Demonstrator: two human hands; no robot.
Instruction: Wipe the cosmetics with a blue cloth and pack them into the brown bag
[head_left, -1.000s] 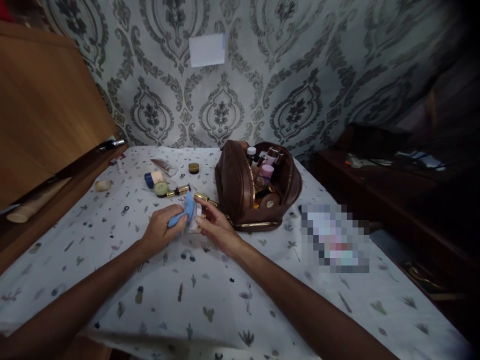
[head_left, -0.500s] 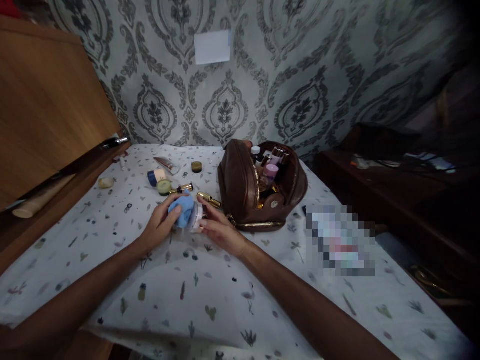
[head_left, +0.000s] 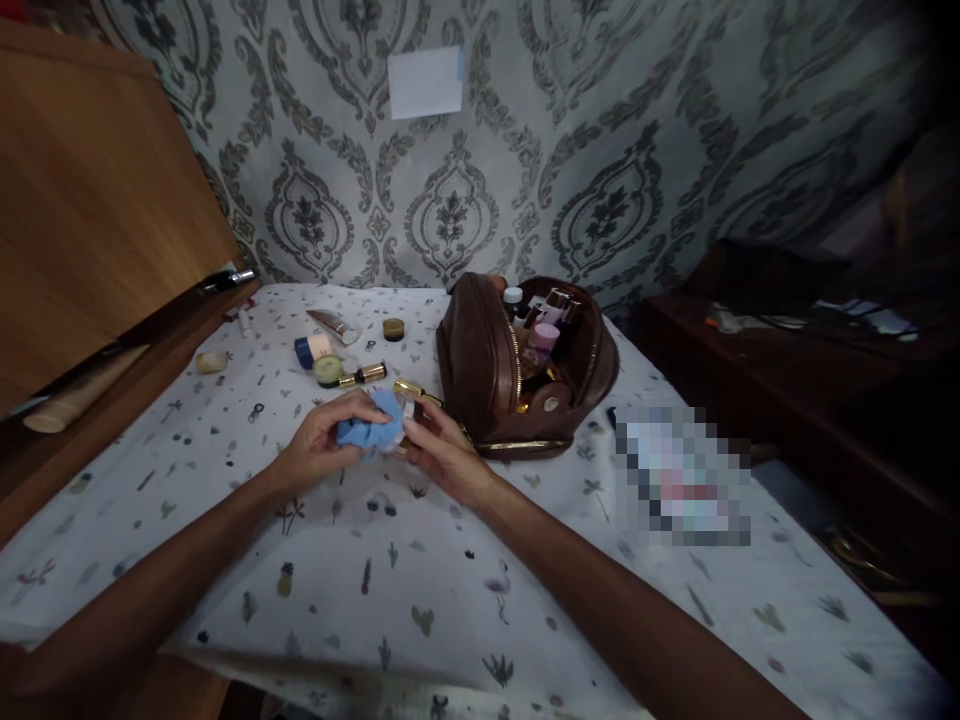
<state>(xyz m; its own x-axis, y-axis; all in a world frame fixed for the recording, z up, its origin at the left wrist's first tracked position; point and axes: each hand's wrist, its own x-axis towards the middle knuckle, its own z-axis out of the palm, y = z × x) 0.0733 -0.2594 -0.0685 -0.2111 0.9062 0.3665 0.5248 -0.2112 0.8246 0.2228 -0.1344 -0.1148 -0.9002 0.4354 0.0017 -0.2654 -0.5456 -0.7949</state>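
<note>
My left hand (head_left: 319, 437) grips a bunched light-blue cloth (head_left: 366, 432), pressed against a small cosmetic jar (head_left: 409, 412). My right hand (head_left: 448, 458) holds that jar from its right side; fingers and cloth hide most of it. Just beyond my hands lie a gold tube (head_left: 409, 388) and a gold-and-black tube (head_left: 364, 375). Near them are a yellowish-green round container (head_left: 328, 371) and a cream container with a dark blue cap (head_left: 312, 350). To the right, an open brown makeup bag (head_left: 480, 375) holds several bottles and a pink-lidded container (head_left: 544, 336).
A small gold-brown jar (head_left: 393, 329) and a flat tube (head_left: 330, 324) lie farther back on the patterned tablecloth (head_left: 360, 610). A pixelated flat object (head_left: 679, 475) lies at right. A wooden cabinet (head_left: 97, 200) stands at left, with a small pale container (head_left: 211, 361) nearby.
The cloth has shifted right and now covers more of the jar. My left fingers have curled further into the cloth. The jar's pale, clear end shows less than before.
</note>
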